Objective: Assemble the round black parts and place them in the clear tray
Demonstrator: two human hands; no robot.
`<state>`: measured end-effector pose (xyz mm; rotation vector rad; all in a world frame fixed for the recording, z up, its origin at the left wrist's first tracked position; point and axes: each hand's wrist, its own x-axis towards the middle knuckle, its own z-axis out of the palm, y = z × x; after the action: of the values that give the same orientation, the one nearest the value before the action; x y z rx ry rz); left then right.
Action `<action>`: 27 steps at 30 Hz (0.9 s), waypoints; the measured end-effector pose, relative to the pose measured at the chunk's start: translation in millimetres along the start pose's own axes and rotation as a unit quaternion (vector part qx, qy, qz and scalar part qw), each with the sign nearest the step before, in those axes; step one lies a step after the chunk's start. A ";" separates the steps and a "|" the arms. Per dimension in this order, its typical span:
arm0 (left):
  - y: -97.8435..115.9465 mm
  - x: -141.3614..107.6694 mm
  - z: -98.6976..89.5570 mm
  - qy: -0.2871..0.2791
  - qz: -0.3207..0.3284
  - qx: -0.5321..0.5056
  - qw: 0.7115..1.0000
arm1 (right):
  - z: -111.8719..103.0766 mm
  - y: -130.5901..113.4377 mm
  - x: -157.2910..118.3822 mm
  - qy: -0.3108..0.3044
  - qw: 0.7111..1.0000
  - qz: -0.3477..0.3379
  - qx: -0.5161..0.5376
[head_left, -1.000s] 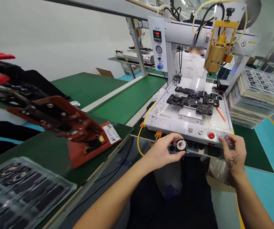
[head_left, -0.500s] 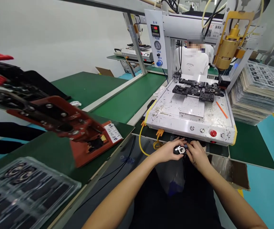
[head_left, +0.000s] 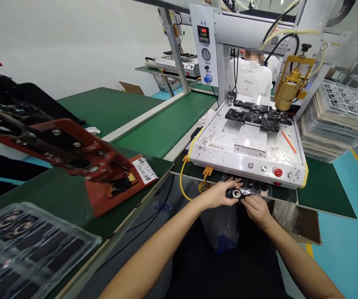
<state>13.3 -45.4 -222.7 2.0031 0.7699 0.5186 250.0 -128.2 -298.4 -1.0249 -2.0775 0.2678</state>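
One ringed black part (head_left: 236, 193), pinched in left grip (head_left: 220, 194), right grip (head_left: 257, 210) beside

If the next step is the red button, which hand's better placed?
Right hand, probably: it is nearer the red button, while the left hand holds the round part. The right hand is also at that part's edge; whether it grips there is unclear.
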 end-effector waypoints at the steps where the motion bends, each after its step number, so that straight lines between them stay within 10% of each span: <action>1: -0.5 0.0 1.1 0.005 0.001 0.002 1.000 | -3.5 -4.3 -3.4 0.001 1.000 0.009 0.015; 7: 1.2 1.3 12.3 0.046 0.008 0.025 0.999 | -42.7 -28.4 -9.7 0.085 0.979 0.158 0.093; 17: 31.5 -8.0 36.8 0.175 0.009 0.034 0.984 | -105.0 -61.7 22.8 0.121 0.862 0.394 0.296; 21: 55.4 -23.5 48.2 0.183 -0.065 -0.198 0.961 | -109.3 -72.8 34.2 0.128 0.827 0.423 0.348; 27: 83.1 -37.7 56.6 0.163 -0.145 -0.504 0.836 | -110.4 -79.5 42.2 0.100 0.811 0.431 0.384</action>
<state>47.6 -138.8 -182.2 0.8067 0.7515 0.8668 269.3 -164.6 -162.1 -1.3001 -0.9867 1.2740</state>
